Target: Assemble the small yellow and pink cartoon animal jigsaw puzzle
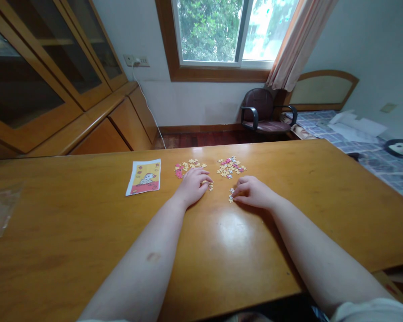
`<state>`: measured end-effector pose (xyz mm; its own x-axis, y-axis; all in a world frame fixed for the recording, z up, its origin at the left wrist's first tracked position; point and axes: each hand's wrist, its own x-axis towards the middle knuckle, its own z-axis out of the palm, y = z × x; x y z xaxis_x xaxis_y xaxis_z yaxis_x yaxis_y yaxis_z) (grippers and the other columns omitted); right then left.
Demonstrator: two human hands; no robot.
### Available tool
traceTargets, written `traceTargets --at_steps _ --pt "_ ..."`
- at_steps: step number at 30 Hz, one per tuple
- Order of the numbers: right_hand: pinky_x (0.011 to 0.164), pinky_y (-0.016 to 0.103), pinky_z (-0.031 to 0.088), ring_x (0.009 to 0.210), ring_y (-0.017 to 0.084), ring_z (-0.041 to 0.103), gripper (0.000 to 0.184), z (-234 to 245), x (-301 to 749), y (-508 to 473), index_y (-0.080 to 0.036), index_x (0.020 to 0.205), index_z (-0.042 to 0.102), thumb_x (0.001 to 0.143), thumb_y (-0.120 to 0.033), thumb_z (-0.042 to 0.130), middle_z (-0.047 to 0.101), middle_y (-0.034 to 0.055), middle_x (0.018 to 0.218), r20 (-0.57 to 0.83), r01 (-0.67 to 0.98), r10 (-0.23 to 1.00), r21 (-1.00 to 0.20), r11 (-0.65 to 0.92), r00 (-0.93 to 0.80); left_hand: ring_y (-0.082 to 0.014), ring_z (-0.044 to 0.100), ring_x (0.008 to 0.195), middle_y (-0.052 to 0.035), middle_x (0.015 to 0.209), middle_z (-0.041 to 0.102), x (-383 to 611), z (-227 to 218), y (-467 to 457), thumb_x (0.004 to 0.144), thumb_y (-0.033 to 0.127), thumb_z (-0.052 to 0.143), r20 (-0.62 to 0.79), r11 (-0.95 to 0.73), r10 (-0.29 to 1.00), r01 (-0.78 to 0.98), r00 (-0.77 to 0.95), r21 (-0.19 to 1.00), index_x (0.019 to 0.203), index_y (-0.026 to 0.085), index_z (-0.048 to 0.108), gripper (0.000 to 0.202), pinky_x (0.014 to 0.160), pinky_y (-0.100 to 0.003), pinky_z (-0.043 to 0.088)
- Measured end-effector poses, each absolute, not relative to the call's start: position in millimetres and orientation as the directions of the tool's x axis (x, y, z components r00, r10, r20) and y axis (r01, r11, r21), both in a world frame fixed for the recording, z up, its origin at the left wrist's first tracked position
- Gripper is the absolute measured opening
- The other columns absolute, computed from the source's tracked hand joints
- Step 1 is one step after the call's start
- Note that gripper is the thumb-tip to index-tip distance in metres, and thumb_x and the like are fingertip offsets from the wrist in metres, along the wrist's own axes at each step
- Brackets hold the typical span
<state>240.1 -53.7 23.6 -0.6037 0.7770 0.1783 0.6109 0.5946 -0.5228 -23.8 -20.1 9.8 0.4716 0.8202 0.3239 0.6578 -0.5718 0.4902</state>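
In the head view, the left hand [193, 185] lies palm down, fingers narrowly curled over a few loose pieces [210, 184]. The right hand [251, 192], just as narrow, touches a small cluster [231, 196] at its nine o'clock (whether either hand actually grips one, I cannot tell). Two piles [231, 166] lie at twelve o'clock. The pieces look thin, knobbed and light, probably cardboard, and the wooden worktop [87, 232] is glossy, so a dragging wrist could skid or scatter them. A paper picture card [144, 177] lies at ten o'clock.

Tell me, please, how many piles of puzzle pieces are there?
2: left pile beyond the left hand, right pile beyond the right hand; more under fingers may be hidden.
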Motion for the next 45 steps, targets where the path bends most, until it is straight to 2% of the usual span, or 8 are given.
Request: traceTargets --at_steps 7,17,21,25,30,36,40,45 --pt "0.079 0.031 0.047 0.079 0.018 0.062 0.014 16.2 244.9 -48.0 -0.021 0.084 0.075 0.084 -0.028 0.062 0.067 0.0053 0.082 0.219 0.676 0.827 -0.487 0.553 -0.518 -0.0217 0.054 0.113 -0.0036 0.110 0.068 -25.0 8.6 -19.1 0.082 0.019 0.052 0.329 -0.580 0.814 0.654 0.479 0.485 0.086 0.024 0.073 0.022 0.104 -0.042 0.039" --pt "0.069 0.028 0.042 0.072 0.017 0.057 0.028 17.0 229.9 -53.7 -0.020 0.070 0.058 0.069 -0.040 0.078 0.061 0.0013 0.074 0.181 0.761 0.872 -0.429 0.487 -0.456 -0.0219 0.054 0.113 -0.0032 0.110 0.068 -24.6 7.5 -17.9 0.081 0.020 0.053 0.338 -0.551 0.834 0.662 0.436 0.508 0.085 0.024 0.073 0.021 0.104 -0.042 0.040" --pt "0.092 0.041 0.042 0.104 0.027 0.057 0.043 4.6 237.2 -46.1 -0.020 0.099 0.062 0.070 -0.050 0.074 0.064 0.0106 0.108 0.257 0.856 0.931 -0.383 0.346 -0.261 -0.0224 0.054 0.113 -0.0033 0.110 0.068 -26.0 4.8 -15.7 0.081 0.020 0.053 0.353 -0.535 0.844 0.676 0.403 0.507 0.086 0.024 0.073 0.021 0.105 -0.043 0.039" --pt "0.111 0.055 0.022 0.136 0.035 0.033 0.089 -4.6 233.8 -43.8 -0.018 0.140 0.039 0.070 -0.064 0.067 0.037 0.0198 0.146 0.204 0.904 0.960 -0.343 0.254 -0.192 -0.0238 0.055 0.112 -0.0040 0.107 0.068 -27.4 4.1 -13.9 0.080 0.021 0.052 0.383 -0.456 0.880 0.724 0.281 0.517 0.084 0.023 0.072 0.020 0.103 -0.044 0.040" --pt "0.114 0.055 0.014 0.143 0.036 0.018 0.105 -11.4 224.4 -32.1 -0.019 0.149 0.024 0.067 -0.071 0.064 0.018 0.0213 0.156 0.150 0.922 0.970 -0.310 0.232 -0.193 -0.0243 0.056 0.109 -0.0051 0.108 0.067 -29.4 6.1 -13.2 0.080 0.020 0.051 0.395 -0.345 0.910 0.753 0.124 0.560 0.088 0.023 0.071 0.022 0.101 -0.043 0.041" --pt "0.114 0.054 0.012 0.145 0.035 0.013 0.107 -5.7 219.8 11.4 -0.017 0.151 0.021 0.070 -0.076 0.056 0.012 0.0206 0.157 0.049 0.943 0.979 -0.263 0.203 -0.197 -0.0237 0.057 0.107 -0.0062 0.105 0.067 -29.8 1.6 -9.3 0.080 0.022 0.050 0.411 -0.324 0.909 0.728 0.064 0.604 0.087 0.021 0.071 0.023 0.100 -0.041 0.041" --pt "0.115 0.054 0.010 0.145 0.032 0.016 0.093 -1.8 211.8 39.5 -0.020 0.150 0.026 0.077 -0.074 0.049 0.020 0.0155 0.157 -0.005 0.934 0.963 -0.244 0.260 -0.269 -0.0237 0.057 0.107 -0.0058 0.104 0.068 -29.6 -0.1 -7.9 0.079 0.022 0.050 0.403 -0.301 0.914 0.727 0.036 0.617 0.087 0.021 0.072 0.023 0.100 -0.041 0.041" --pt "0.117 0.047 0.012 0.145 0.025 0.020 0.078 -3.9 213.4 52.2 -0.017 0.149 0.029 0.087 -0.063 0.042 0.025 0.0136 0.155 0.075 0.887 0.946 -0.331 0.322 -0.315 -0.0230 0.057 0.107 -0.0060 0.104 0.068 -33.5 3.9 -7.7 0.079 0.022 0.051 0.398 -0.249 0.917 0.748 -0.022 0.615 0.088 0.021 0.071 0.022 0.103 -0.039 0.039"
